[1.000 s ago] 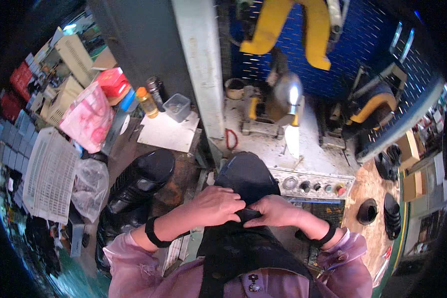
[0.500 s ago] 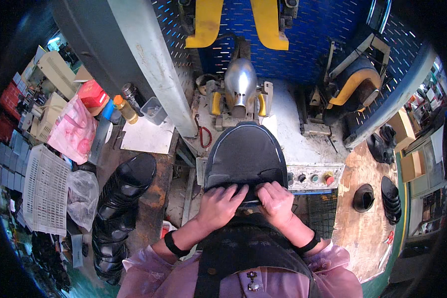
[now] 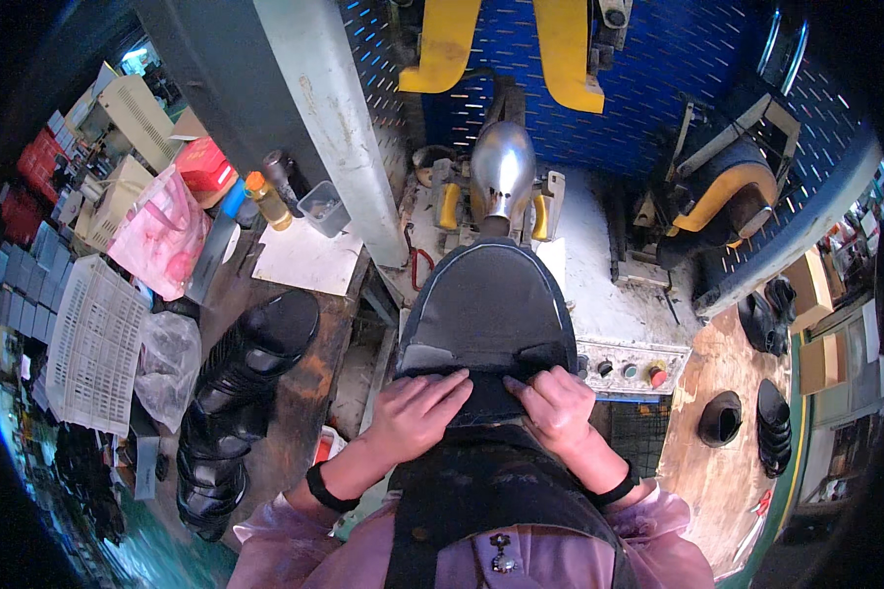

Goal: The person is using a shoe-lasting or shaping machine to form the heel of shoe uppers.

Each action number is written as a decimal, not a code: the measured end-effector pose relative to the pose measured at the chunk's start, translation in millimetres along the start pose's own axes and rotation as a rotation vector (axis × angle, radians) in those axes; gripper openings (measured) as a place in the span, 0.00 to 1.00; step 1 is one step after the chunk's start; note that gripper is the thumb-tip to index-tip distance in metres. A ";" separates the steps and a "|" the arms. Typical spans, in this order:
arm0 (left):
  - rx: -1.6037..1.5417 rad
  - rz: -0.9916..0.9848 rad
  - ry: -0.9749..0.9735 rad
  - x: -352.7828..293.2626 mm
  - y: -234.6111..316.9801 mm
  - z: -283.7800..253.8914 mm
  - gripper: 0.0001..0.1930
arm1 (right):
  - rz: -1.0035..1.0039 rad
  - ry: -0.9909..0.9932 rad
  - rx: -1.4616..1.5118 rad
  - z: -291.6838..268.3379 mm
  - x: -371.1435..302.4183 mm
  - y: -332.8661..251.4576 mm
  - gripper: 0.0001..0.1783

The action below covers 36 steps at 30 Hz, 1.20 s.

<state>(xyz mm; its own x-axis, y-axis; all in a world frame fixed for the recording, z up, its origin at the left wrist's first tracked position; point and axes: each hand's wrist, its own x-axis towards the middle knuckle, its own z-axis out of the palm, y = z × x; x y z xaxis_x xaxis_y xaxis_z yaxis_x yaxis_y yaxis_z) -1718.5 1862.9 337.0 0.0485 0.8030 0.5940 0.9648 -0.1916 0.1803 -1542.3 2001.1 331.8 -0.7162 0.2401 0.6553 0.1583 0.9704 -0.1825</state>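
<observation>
I hold a black shoe upper (image 3: 486,304) in front of me, its broad rounded end pointing away toward the machine. A paler line runs along its curved rim. My left hand (image 3: 417,414) is closed on the upper's near left part, fingers bent over the material. On the near right part, my right hand (image 3: 557,407) pinches it, thumb pointing inward. A dark strip of the upper shows between the two hands. Just beyond the rounded end stands a shiny metal form (image 3: 503,169), between two yellow pads (image 3: 450,206).
Yellow clamp arms (image 3: 444,49) hang above the metal form. A control panel (image 3: 668,365) with knobs and a red button lies right of the upper. Stacked black uppers (image 3: 250,353) line the left bench; more black pieces (image 3: 773,427) rest on the right wooden table.
My hands have moved farther apart along the upper, baring more dark material between them. The upper looks slightly larger and nearer. The whole view has shifted, with the machine now farther right.
</observation>
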 end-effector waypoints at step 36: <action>-1.293 -0.440 -0.237 203.9 -138.7 -46.4 0.10 | 0.819 -0.043 1.386 -37.3 170.6 101.4 0.11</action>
<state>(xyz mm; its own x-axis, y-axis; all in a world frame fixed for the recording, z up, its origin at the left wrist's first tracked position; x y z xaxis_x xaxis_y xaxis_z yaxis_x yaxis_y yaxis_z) -1854.4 2027.1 469.4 -0.0262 0.9838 0.1774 -0.0042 -0.1776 0.9841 -1623.1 2141.5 452.4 -0.7738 0.6324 0.0369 -0.1999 -0.1886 -0.9615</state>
